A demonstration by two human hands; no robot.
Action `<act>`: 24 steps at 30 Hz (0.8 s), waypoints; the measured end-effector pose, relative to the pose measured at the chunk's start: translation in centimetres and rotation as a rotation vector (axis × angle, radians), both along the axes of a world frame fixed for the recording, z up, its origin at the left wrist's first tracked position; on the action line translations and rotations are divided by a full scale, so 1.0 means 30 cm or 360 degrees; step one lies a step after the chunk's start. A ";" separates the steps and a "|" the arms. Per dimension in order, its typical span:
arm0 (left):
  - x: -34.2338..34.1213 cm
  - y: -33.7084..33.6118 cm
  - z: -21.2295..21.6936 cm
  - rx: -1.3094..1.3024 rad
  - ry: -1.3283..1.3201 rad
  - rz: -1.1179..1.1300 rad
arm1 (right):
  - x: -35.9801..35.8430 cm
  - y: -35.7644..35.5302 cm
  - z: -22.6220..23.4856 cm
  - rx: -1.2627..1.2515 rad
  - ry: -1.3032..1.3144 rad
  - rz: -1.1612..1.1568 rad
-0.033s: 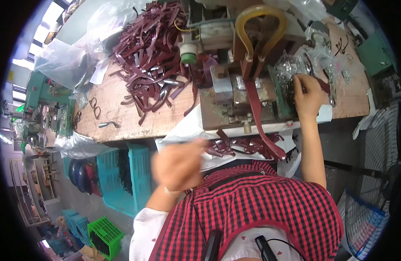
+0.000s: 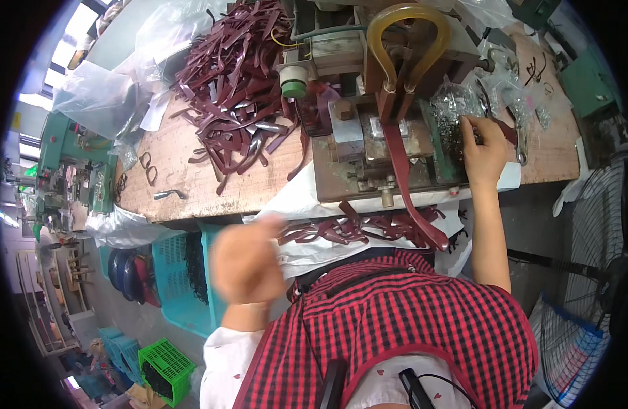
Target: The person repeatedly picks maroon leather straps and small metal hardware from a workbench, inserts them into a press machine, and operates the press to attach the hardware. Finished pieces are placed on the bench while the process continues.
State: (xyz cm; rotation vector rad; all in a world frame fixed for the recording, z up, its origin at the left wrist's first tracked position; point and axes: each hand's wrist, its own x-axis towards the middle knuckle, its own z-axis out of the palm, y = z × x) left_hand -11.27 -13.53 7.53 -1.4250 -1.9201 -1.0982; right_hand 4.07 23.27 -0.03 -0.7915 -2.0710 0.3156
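Observation:
My right hand is over a heap of small shiny metal parts on the right side of a bench machine. Its thumb and fingers are pinched together at the heap, and what they hold is too small to name. Smeared by motion, my left hand hangs in front of the bench edge, its fingers unreadable. One maroon eyeglass temple sticks out of the machine toward me, with neither hand on it. More maroon temples lie on white cloth across my lap, right of my left hand.
A large pile of maroon temples covers the bench left of the machine. Plastic bags lie at the far left. Below the bench stand a turquoise crate and a green crate. A fan is at the right.
My left hand has moved left and a little down, away from the lap cloth. My right hand stays at the metal parts, nearly still. The temple in the machine has not moved.

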 end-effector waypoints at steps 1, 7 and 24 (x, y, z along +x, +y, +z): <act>-0.024 -0.008 0.039 0.0411 -0.0082 0.0125 | -0.011 -0.022 0.021 -0.0176 0.0060 0.0011; -0.359 0.181 0.102 -0.0335 0.0365 0.0353 | -0.062 -0.035 0.048 -0.0525 0.0346 0.0271; -0.604 0.216 -0.352 -0.0545 0.0308 0.0553 | 0.297 -0.080 -0.060 -0.0670 0.0555 -0.0149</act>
